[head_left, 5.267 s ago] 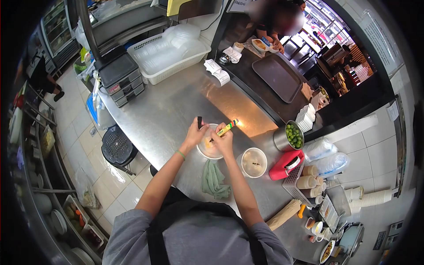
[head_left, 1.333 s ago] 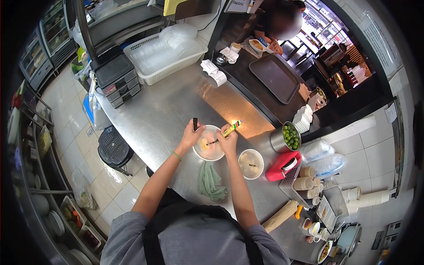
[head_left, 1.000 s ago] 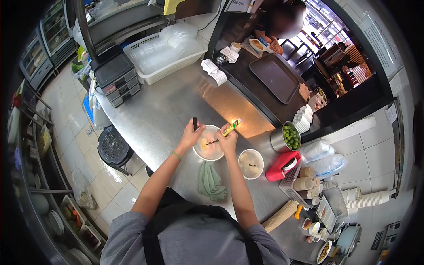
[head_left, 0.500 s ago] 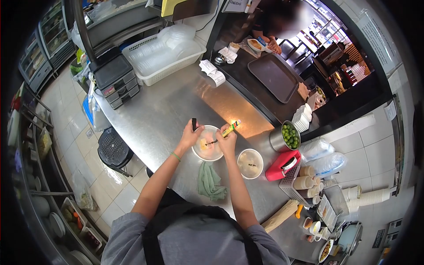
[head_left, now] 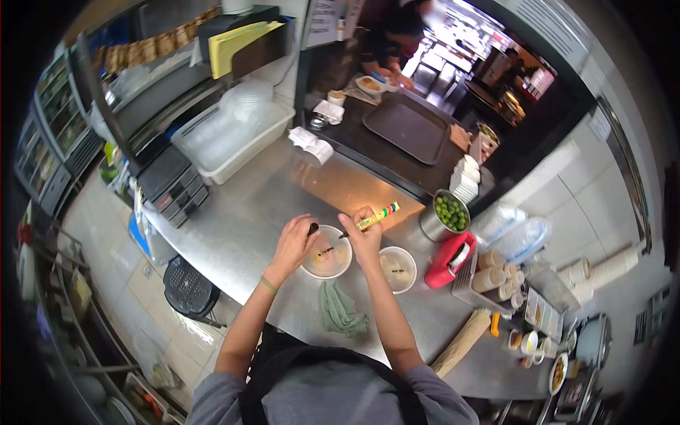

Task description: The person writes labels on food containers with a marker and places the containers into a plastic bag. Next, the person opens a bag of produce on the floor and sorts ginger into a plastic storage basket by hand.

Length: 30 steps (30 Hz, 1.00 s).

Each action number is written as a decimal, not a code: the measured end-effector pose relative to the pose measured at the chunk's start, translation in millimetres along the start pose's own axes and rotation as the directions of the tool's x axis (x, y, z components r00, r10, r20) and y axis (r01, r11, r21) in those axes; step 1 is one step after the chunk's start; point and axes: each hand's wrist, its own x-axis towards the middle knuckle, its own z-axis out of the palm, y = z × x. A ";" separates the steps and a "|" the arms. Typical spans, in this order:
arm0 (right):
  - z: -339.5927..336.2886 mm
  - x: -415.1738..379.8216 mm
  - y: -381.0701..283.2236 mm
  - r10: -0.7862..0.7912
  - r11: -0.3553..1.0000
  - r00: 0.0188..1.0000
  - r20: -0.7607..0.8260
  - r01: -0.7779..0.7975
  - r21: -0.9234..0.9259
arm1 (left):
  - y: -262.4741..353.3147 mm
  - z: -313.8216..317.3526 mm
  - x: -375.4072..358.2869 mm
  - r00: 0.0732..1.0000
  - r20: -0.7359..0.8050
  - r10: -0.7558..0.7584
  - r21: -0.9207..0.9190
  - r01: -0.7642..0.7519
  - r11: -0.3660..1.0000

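A round tub (head_left: pixel 326 265) with a clear lid and black writing on it stands on the steel counter. Over its left rim is my left hand (head_left: pixel 291 245), closed on a black marker cap (head_left: pixel 313 229). My right hand (head_left: pixel 364 239) grips a yellow marker (head_left: pixel 380 215) above the tub's right rim. The marker's dark tip points left toward the cap, apart from it. Just right of my right forearm sits a second lidded tub (head_left: pixel 399 271), also with black writing. A crumpled green cloth (head_left: pixel 342 312) lies in front of the first tub.
To the right stand a metal pot of green limes (head_left: pixel 450 214), a red dispenser (head_left: pixel 449 261) and a basket of sauce bottles (head_left: pixel 489 281). A white crate of plastic lids (head_left: pixel 234 152) is at the left. Behind, a co-worker (head_left: pixel 397 49) is beyond a dark tray (head_left: pixel 407 127).
The camera view has shifted. My left hand has tilted the cap from upright toward the marker. The marker's dark tip now shows beside my right hand; both hands keep their hold.
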 end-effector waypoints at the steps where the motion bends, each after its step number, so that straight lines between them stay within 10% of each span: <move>1: 2.7 1.4 -10.7 -0.066 0.997 0.998 -0.004 0.066 -0.026 | 14.1 -9.6 2.6 0.993 0.041 0.114 0.078 -0.117 0.990; 13: 3.6 -62.0 -23.1 -0.297 0.945 0.954 -0.041 0.287 -0.154 | 53.2 -12.9 -47.3 0.971 0.217 0.100 -0.057 -0.089 0.994; 15: -6.2 -80.3 -34.7 -0.217 0.974 0.968 -0.130 0.224 0.045 | 69.3 -20.9 -61.7 0.932 0.347 -0.103 -0.143 0.162 0.976; 21: -14.1 -104.6 -76.1 -0.206 0.952 0.964 -0.166 0.236 0.195 | 116.2 -18.2 -76.5 0.932 0.326 0.158 -0.262 -0.072 0.962; 30: -76.3 -76.8 -66.3 -0.050 0.980 0.969 -0.240 0.094 0.175 | 138.9 6.0 -35.0 0.912 0.380 0.158 -0.246 -0.065 0.967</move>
